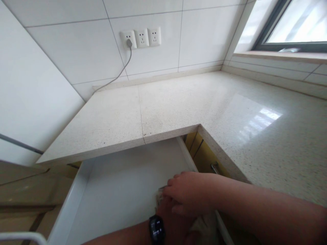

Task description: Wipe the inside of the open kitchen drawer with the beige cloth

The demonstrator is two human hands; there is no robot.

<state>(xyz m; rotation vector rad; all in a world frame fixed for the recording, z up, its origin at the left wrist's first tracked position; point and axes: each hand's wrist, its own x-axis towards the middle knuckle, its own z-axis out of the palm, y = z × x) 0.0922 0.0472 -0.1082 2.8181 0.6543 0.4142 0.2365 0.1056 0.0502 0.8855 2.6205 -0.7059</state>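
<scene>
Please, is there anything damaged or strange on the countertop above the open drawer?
Yes: a thin dark line crosses the countertop to its front edge, with a small dark mark there. It may be a joint or a crack; I cannot tell which.

The tabletop [176,102] runs behind the pulled-out drawer [120,190] and turns along its right. In the drawer's right part, the right hand [187,190] lies over the left hand [176,217], with a cloth [205,226] beneath them. On the wall [76,51] behind the tabletop, 3 sockets [141,38] sit in 1 row; the plug [129,43] is in the leftmost, its cord [119,75] running down-left to the tabletop's rear edge. The window [301,23] is at the rear right.
</scene>
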